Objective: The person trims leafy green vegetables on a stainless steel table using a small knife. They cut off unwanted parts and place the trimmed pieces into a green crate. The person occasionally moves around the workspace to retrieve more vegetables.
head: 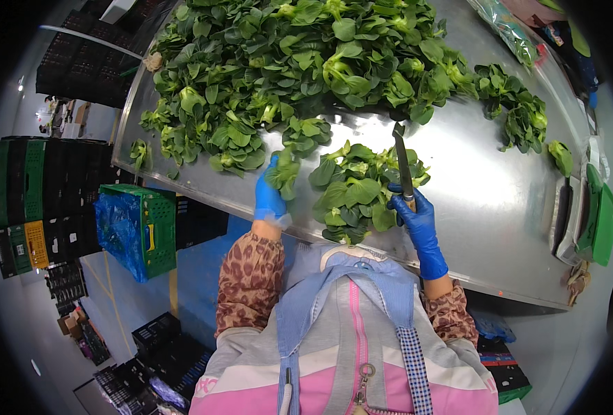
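My left hand (270,194), in a blue glove, is closed around a small head of bok choy (286,174) near the table's front edge. In my gloved right hand (414,215) is a knife (403,163), gripped by its handle with the blade pointing away from me. Between my hands lies a small pile of bok choy (358,192) on the stainless steel table (472,218). Another loose head (307,134) sits just beyond my left hand. A large heap of bok choy (296,62) covers the far part of the table.
A green crate (158,233) with a blue plastic liner stands off the table's left edge. At the right end is a weighing scale (568,220) beside a green container (597,218). More bok choy (524,116) lies at the right, near a plastic bag (509,33). Stacked crates (52,181) fill the left.
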`<state>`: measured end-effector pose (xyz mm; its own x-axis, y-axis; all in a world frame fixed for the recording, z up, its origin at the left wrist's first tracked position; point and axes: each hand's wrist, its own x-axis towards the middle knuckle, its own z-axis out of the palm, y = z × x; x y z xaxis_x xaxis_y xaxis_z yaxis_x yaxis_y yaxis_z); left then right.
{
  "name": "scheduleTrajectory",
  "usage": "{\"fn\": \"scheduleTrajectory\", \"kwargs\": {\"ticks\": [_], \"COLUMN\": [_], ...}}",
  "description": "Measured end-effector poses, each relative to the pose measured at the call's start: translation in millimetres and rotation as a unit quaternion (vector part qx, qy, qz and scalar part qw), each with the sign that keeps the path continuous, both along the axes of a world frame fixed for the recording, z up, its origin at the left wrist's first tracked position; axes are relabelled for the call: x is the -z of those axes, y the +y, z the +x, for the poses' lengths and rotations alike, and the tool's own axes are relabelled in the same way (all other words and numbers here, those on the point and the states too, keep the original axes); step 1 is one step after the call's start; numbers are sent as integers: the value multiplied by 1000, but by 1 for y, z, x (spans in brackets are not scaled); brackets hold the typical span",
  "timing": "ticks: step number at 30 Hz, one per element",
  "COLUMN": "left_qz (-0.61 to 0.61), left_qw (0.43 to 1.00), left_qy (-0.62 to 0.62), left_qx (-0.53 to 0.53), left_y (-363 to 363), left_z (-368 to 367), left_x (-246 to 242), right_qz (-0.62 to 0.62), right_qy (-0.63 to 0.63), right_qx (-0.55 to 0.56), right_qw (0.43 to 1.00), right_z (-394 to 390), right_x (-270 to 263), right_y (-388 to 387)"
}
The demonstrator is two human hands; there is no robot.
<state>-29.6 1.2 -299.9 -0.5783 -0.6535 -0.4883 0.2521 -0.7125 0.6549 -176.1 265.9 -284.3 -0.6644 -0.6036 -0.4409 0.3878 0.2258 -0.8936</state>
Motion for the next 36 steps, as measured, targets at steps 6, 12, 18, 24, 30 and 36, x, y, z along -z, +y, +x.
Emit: {"fn": "scheduleTrajectory", "kwargs": {"ticks": [6,12,18,24,30,36], "left_qz": [361,-289,-92,-214,-143,-162], "left_qw": [880,894,975,906,907,901], "left_qy": [262,46,-96,-74,-44,-88], "left_qx": [160,338,180,358,394,392], "left_y": [45,102,103,101,99,99], "left_z": [0,-12,-17,-11,-8,-6], "left_x": [-20,-15,-33,-67,-70,-58], "right_qz": [-91,-102,-78,-52,-100,-164], "right_qy": [149,322,304,277,90,46], "right_qx": [-30,-92,-15,-6,19,58], "right_qw": [984,937,949,959,991,984], "right_z": [18,34,39,42,45,42], "right_x": [-15,-26,-31,-26,-25,-24], "right_y": [-17,-35,-28,-26,-33,-29]}}
